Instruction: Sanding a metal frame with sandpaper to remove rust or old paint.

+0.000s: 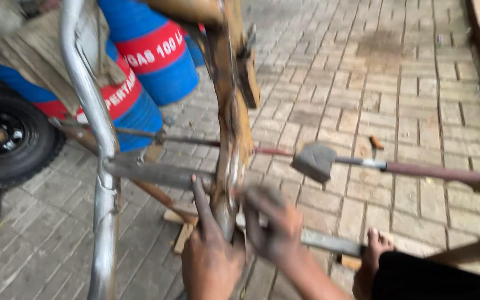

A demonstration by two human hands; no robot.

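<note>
Where the two hands meet at the lower edge of view, the left hand (209,253) lies on a rusty upright bar (230,128), fingers extended along it and not closed. The right hand (273,225), just beside it, is curled at the same bar; blur hides any grip. The bar's long axis rises away from both hands. Beyond stand a steel tube (87,83), blue drums (156,53) and a tyre (6,136) on brick paving (395,94).
</note>
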